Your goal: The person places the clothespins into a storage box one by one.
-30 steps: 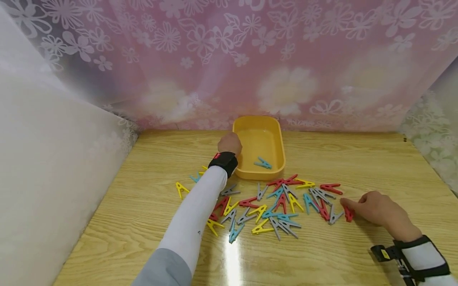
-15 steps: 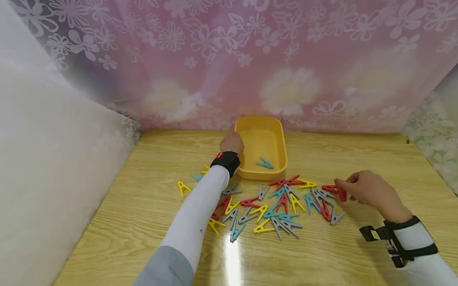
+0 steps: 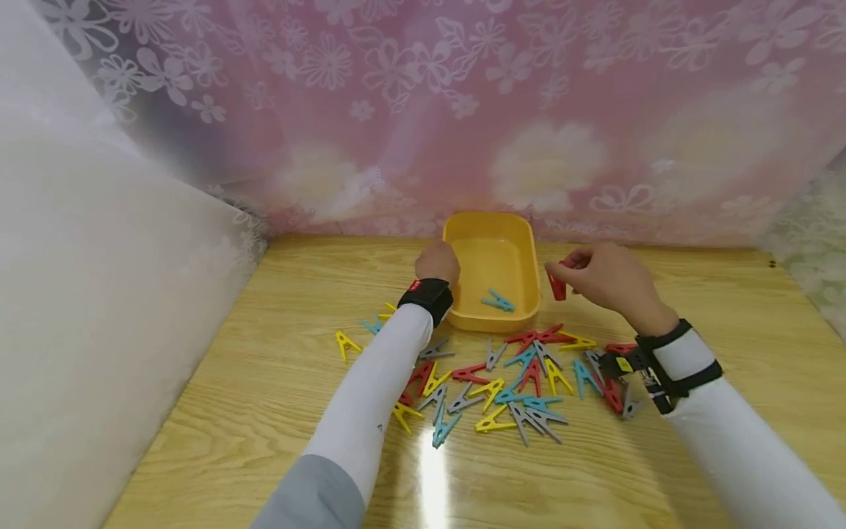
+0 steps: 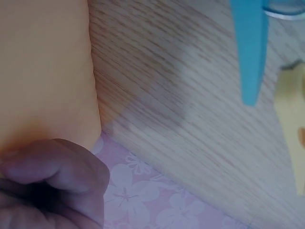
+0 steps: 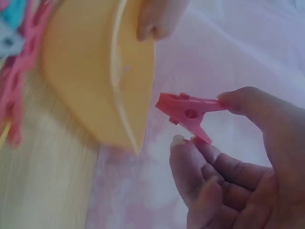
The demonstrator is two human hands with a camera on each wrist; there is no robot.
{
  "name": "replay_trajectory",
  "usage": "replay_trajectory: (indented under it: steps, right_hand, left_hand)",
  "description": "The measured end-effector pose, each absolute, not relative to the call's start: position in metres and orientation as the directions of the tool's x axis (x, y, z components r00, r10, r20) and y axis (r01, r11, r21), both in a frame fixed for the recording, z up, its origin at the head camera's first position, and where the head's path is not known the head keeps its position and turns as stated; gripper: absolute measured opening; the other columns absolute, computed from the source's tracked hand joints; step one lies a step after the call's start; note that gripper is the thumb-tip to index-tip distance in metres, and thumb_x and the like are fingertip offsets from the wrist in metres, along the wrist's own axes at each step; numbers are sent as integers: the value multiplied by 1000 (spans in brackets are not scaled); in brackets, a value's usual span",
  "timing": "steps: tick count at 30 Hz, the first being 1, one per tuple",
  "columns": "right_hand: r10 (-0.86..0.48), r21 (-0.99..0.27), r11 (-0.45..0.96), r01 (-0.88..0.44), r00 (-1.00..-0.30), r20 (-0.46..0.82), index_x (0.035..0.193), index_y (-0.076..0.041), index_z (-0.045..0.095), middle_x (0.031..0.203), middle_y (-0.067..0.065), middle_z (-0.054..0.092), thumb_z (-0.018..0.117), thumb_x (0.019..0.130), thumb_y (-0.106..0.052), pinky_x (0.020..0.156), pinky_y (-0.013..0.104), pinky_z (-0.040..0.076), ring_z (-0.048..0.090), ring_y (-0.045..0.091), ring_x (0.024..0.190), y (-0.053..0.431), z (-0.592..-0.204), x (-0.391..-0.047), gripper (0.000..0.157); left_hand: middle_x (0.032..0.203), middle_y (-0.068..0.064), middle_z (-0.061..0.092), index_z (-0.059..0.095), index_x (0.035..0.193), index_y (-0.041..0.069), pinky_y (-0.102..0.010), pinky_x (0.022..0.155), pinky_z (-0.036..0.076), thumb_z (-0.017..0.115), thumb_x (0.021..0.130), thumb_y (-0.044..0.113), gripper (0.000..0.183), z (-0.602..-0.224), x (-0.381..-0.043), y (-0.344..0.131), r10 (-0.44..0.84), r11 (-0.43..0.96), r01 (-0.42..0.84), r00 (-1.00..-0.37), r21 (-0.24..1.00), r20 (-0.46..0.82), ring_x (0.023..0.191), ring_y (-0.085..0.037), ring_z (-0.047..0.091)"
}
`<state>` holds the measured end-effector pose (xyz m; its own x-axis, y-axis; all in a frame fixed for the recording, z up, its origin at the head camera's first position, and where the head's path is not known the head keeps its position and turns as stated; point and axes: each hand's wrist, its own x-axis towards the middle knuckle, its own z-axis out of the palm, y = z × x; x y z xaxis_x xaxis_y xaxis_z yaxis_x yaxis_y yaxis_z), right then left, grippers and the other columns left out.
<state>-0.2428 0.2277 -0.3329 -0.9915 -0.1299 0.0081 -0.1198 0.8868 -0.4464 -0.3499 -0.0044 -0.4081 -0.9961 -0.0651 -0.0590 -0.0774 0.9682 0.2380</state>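
A yellow plastic tray stands at the back of the table with one blue clothespin inside. My left hand grips its left rim. In the left wrist view, curled fingers press against the tray's outer wall. Just right of the tray, above the table, my right hand pinches a red clothespin by its handle ends. The right wrist view has that clothespin between thumb and fingertips, its nose toward the tray.
Several red, yellow, blue and grey clothespins, such as a yellow one, lie scattered in front of the tray on the wooden table. A pink floral cloth hangs behind; a white wall bounds the left.
From the right end of the pile, my right hand has carried the red clothespin up and left to beside the tray. My left hand keeps its place on the rim.
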Motion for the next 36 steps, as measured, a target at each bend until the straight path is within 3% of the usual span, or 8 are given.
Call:
replay_trajectory:
  steps: [8,15,20,22,25,28,36]
  right_hand:
    - [-213,-386,906,-176,-975,-54,63,-12,65,53,-1,49,58,86,-60,40,27,23,44,19,47,187,-346,-262,54]
    - [-189,-300,941,-157,-979,-81,53,-14,59,49,-2,42,66,84,-50,39,26,21,39,17,43,173,-365,-268,48]
    - [-162,-247,961,-127,-978,-130,50,-14,57,48,-3,39,66,82,-54,39,26,21,38,16,42,164,-368,-267,52]
    - [-153,-249,962,-114,-978,-143,57,-11,63,50,-3,40,65,82,-58,39,26,22,38,15,42,164,-367,-265,53]
    - [-150,-274,955,-114,-982,-113,82,-5,72,60,1,54,61,84,-60,38,26,30,44,15,45,170,-362,-260,56]
    - [-160,-312,941,-130,-984,-72,109,0,69,75,8,65,57,89,-54,40,29,39,52,18,52,182,-357,-254,59]
    - [-148,-418,900,-119,-988,-37,116,-1,66,108,21,65,48,95,-51,50,35,48,61,27,79,234,-364,-240,57]
  left_hand:
    - [96,-3,69,70,106,10,-33,67,55,50,99,22,24,-409,-351,-2,-77,970,-90,-995,224,-69,83,-17,66]
    - [95,-3,69,69,107,10,-33,65,55,48,100,21,25,-408,-350,-2,-68,976,-77,-996,205,-51,83,-18,67]
    - [96,-3,69,70,106,10,-33,66,55,48,100,20,25,-405,-347,-4,-70,973,-79,-996,218,-47,85,-18,67]
    - [97,-3,69,70,107,10,-33,67,55,48,100,20,25,-406,-347,-3,-69,972,-78,-996,220,-49,85,-18,67]
    - [96,-3,69,70,107,10,-33,67,55,47,101,21,25,-407,-346,0,-61,973,-70,-997,219,-48,85,-18,67]
    - [95,-3,69,69,106,10,-33,67,55,48,100,22,25,-407,-347,1,-58,973,-67,-997,221,-47,83,-18,67]
    - [96,-4,69,69,106,10,-35,70,55,49,99,21,24,-410,-350,-5,-56,967,-69,-997,245,-59,84,-20,67]
